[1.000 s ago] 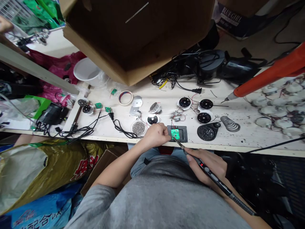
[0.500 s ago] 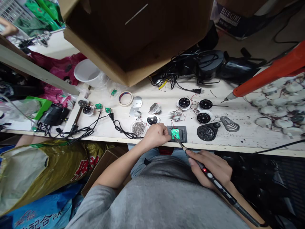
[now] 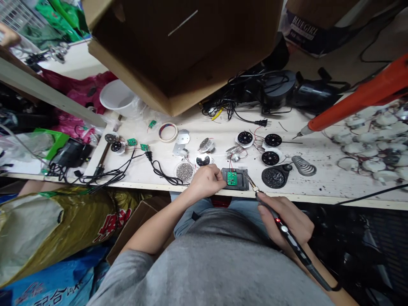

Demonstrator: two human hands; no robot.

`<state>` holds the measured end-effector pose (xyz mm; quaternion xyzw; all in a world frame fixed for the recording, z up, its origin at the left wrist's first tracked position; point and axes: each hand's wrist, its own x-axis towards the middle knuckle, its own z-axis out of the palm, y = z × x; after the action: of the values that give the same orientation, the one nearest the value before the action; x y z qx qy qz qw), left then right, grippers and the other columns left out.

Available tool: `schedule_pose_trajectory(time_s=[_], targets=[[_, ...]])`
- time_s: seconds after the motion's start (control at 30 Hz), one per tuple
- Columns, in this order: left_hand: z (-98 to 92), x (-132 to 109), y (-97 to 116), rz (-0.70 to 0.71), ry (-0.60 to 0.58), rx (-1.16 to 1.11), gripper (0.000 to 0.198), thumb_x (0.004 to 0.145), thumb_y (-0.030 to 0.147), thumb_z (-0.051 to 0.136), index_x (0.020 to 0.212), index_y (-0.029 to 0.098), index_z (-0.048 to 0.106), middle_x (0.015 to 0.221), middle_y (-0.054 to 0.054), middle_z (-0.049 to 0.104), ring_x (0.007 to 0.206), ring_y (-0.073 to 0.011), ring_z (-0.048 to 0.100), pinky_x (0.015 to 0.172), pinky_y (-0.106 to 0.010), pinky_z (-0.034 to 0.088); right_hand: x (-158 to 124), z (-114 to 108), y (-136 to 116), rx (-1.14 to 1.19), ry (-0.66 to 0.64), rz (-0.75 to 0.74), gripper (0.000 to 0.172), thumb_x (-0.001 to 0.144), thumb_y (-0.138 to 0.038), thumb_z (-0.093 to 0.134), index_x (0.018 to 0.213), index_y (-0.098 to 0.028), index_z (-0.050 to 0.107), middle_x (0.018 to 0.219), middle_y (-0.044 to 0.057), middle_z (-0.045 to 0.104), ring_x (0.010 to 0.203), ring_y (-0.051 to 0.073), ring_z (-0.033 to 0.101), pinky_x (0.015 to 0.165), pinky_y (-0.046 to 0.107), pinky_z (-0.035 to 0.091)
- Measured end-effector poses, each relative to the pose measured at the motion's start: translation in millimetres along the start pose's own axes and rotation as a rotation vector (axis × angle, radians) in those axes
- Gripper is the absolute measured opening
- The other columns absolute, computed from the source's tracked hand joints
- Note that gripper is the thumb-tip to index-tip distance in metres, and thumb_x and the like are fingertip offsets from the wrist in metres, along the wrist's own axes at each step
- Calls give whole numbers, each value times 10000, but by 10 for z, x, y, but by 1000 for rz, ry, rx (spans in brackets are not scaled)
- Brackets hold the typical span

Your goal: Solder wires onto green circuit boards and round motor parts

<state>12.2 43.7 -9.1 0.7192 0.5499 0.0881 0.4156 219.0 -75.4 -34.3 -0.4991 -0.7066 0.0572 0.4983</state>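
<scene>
One circuit board (image 3: 232, 178) lies in a black tray (image 3: 242, 181) beside the left hand (image 3: 208, 182), whose grip I cannot tell; the right hand (image 3: 292, 216) clasps a soldering iron (image 3: 284, 230). Silvery bits (image 3: 184, 171) fill a dish (image 3: 176, 174).

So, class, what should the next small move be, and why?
Probably guide the soldering iron leftward to the green circuit board: the right hand holds the tip clear of the board, near the right edge of the black tray, with the left hand beside the board.
</scene>
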Motion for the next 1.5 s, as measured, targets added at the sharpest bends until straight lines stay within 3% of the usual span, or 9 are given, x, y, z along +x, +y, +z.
schedule_pose_trajectory(time_s=[0.13,0.33,0.5,0.57,0.77,0.87,1.07,1.33,1.5], targets=[[36,-57,-61,40,27,-50,161,716,97,704,593,179,639,734,3,674,717,-148,624,682,-253,466,40,113,52,-46,7,-10,510,935,-76,682,1402,-281,657,933,24,676,724,117,681,647,216,578],[115,-118,-186,86,104,-141,159,729,75,724,620,173,661,719,13,630,668,-120,567,688,-242,468,152,408,220,-214,-21,-85,265,938,-140,711,1184,-235,732,931,25,621,692,95,635,613,181,544],[153,-217,-290,175,114,-184,144,774,86,719,667,171,673,730,16,612,640,-98,538,639,-219,447,73,570,321,-217,-35,-165,332,907,-66,669,1184,-238,731,941,37,630,728,112,645,640,193,533],[170,-248,-323,250,123,-181,132,799,91,705,697,170,677,771,4,623,654,-97,554,621,-212,444,44,589,337,-188,-65,-150,377,899,-56,659,1227,-233,716,970,48,631,764,123,657,663,204,546],[178,-207,-351,519,162,-130,101,878,141,656,782,172,665,1190,-98,675,907,-151,687,657,-232,518,32,599,366,-108,-132,-82,446,939,-105,599,1342,-287,655,1005,50,632,802,144,668,678,224,570],[177,-154,-353,588,192,-120,119,894,130,640,786,180,646,1173,-93,700,975,-169,708,736,-260,560,26,592,371,-112,-156,-80,459,963,-119,583,1384,-298,616,1028,52,618,837,149,667,700,233,579],[236,-131,-395,752,304,84,130,915,138,582,807,198,623,1092,-81,739,910,-171,684,809,-319,564,22,547,357,-109,-199,-65,416,1003,-147,565,1396,-279,600,1033,50,596,861,149,640,726,237,569],[189,-127,-395,649,173,68,141,943,172,599,806,201,620,1058,-63,760,929,-187,659,873,-348,533,139,508,319,-134,-150,-120,329,998,-139,585,1308,-233,642,983,43,582,817,143,624,672,228,560],[135,-132,-340,581,87,103,168,971,224,571,817,200,634,1093,-75,747,940,-201,657,899,-371,536,290,191,145,-8,-94,-48,267,947,-160,690,1206,-219,700,930,40,605,770,146,626,644,247,565]])
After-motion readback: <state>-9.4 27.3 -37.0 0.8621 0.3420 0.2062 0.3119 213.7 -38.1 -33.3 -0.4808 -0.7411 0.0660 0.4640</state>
